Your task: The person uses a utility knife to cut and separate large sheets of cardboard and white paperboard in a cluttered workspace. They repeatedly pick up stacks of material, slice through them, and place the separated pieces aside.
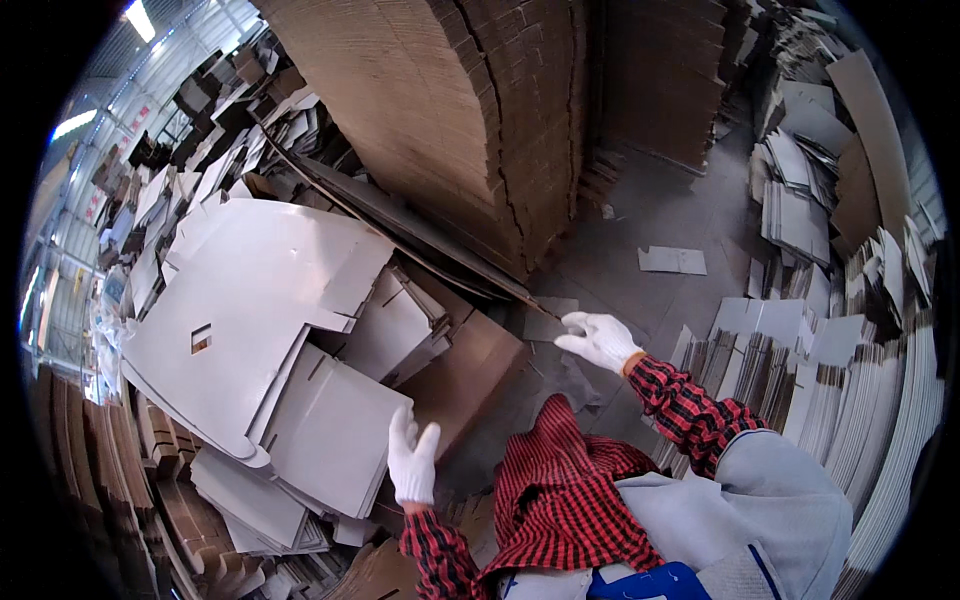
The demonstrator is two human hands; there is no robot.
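White knit gloves cover both my hands. My left hand (411, 458) is open, thumb and fingers apart, beside the right corner of a white cardboard sheet (335, 425); whether it touches that edge I cannot tell. That sheet lies partly under a larger white die-cut sheet (260, 270) with a small rectangular cutout. My right hand (600, 340) is farther forward and to the right, also open with nothing visible in it. Its fingers point left, near the end of a long thin brown cardboard sheet (430, 250). Below the white sheets is a brown cardboard box (470, 375).
A tall stack of brown cardboard (530, 130) towers ahead. Flat cardboard bundles (790, 350) line the right side, and heaped sheets (205, 185) fill the far left. On the grey floor (650, 210) lies a loose white piece (672, 260). Brown stacked cardboard (110, 450) stands at left.
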